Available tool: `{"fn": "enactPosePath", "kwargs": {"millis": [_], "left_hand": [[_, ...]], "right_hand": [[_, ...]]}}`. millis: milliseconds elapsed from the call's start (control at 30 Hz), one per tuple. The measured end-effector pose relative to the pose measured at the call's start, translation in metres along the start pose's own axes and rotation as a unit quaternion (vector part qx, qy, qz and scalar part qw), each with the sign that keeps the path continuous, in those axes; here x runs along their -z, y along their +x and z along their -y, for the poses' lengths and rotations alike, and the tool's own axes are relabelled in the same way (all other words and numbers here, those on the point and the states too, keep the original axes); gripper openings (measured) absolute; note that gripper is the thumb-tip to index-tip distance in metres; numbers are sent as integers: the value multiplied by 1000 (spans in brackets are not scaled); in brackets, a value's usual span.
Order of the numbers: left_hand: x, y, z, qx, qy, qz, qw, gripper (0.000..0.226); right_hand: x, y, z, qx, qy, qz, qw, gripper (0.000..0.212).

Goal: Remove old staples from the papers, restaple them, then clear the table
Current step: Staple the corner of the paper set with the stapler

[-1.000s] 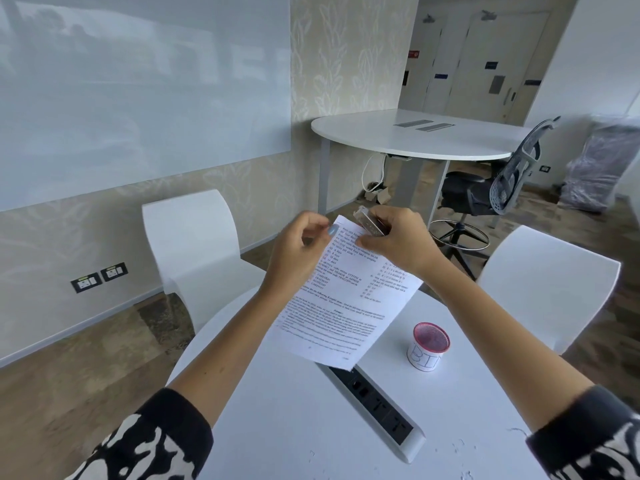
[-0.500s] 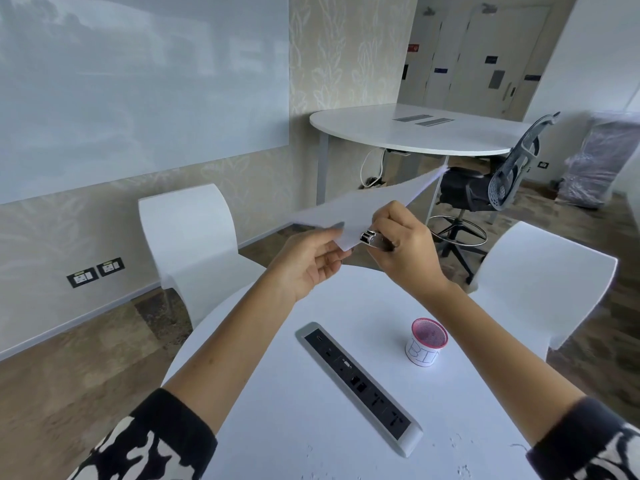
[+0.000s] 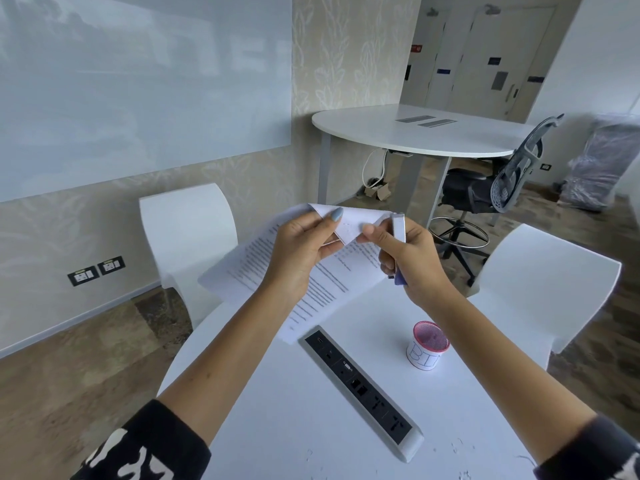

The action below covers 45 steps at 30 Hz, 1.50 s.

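I held the papers in the air above the surface, on the far side of the power strip. My left hand pinched their top corner, thumb over the folded-back flap, and my right hand pinched the same corner from the other side with thumb and first finger. The remaining fingers of my right hand were curled around the staple remover, which stood almost upright in my fist, its metal end pointing up.

The relation that counted was this: the corner lay just between my two hands, touching both, and to the left of the staple remover. My right hand was nearer to the tool's working end, so I judged it should turn the tool down toward the corner. The long side of the papers ran from the corner down and leftward, hanging toward the power strip. I could not see any staple in the corner. The small bin stood to the right of the power strip.
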<state>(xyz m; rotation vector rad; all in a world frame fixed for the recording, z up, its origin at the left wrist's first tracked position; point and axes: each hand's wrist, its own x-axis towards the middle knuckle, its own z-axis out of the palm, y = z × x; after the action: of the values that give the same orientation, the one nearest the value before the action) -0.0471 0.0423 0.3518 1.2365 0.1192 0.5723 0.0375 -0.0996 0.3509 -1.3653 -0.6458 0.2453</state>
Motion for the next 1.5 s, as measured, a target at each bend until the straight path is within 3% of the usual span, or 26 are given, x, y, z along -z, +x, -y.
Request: {"fn": "enactPosePath", "kwargs": {"millis": [233, 533, 700, 833, 1033, 1267, 1400, 1467, 1500], "left_hand": [[-7, -5, 0, -68, 27, 21, 997, 9], [-4, 0, -1, -136, 81, 37, 987, 8], [-7, 0, -3, -118, 69, 39, 990, 11], [-9, 1, -5, -120, 71, 34, 990, 9], [-12, 1, -6, -76, 19, 44, 996, 8], [-15, 0, -7, -21, -14, 20, 999, 7], [-10, -1, -4, -30, 52, 5, 998, 18], [-2, 1, 4, -109, 156, -30, 981, 23], [5, 2, 11, -162, 238, -53, 956, 27]], "right_hand": [[-9, 2, 6, -33, 134, -19, 990, 36], [-9, 2, 14, 2, 124, -18, 992, 29], [-7, -1, 21, 14, 92, -2, 996, 37], [-8, -3, 28, 20, 89, 4, 996, 67], [-6, -3, 30, 16, 103, -10, 995, 36], [-8, -4, 32, -10, 105, -36, 994, 47], [-6, -2, 30, -43, 134, -57, 988, 47], [-4, 0, 28, -64, 169, -69, 981, 47], [-2, 2, 28, -76, 177, -70, 979, 47]]}}
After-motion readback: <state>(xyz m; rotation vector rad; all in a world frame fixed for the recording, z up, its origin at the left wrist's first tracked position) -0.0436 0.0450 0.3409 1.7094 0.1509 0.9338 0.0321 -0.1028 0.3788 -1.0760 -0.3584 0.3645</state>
